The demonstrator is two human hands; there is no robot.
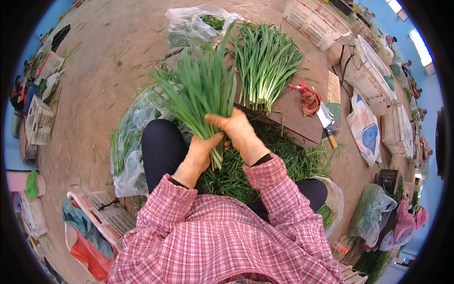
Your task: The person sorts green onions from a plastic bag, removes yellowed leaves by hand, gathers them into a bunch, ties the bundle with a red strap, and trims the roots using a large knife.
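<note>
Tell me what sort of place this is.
Probably a vegetable sorting or packing shed: long green leafy stalks laid on a low brown table, loose green leaves heaped below, and white perforated plastic crates standing about.

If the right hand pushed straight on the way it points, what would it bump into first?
Most likely the bunch of green leaves, which the right hand is touching; beyond that, depth is unclear.

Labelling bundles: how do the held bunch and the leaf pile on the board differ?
The held bunch is in the left hand and right hand; the leaf pile lies on the brown board. The held bunch's stalks gather narrowly; the leaf pile's spread wider. Both: long, green, paler toward the stalk ends.
</note>
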